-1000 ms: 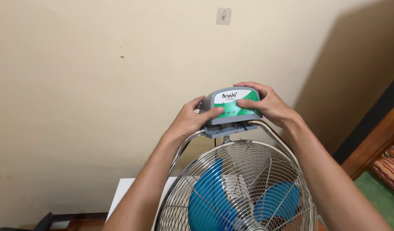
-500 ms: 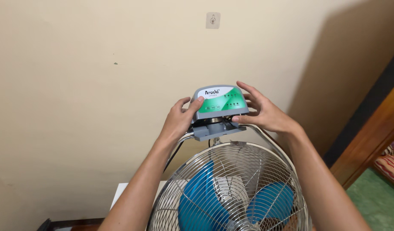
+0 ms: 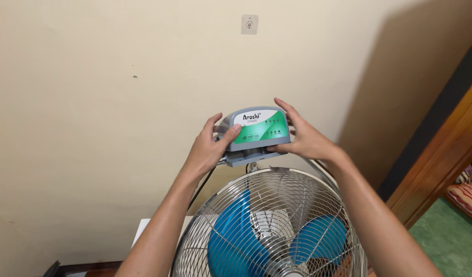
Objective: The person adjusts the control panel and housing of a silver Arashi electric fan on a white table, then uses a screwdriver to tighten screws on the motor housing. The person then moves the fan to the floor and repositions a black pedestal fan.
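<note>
Both hands, left [image 3: 208, 151] and right [image 3: 303, 138], have their fingers spread, clasping the grey control box [image 3: 256, 133] between them; best kept level above the fan cage [image 3: 267, 225].

We note a plain cream plaster wall [image 3: 92, 128] behind the hands, a small white wall switch plate [image 3: 250, 24] above them, a brown wooden door frame [image 3: 441, 154] and green floor [image 3: 446, 241] to their right.
</note>
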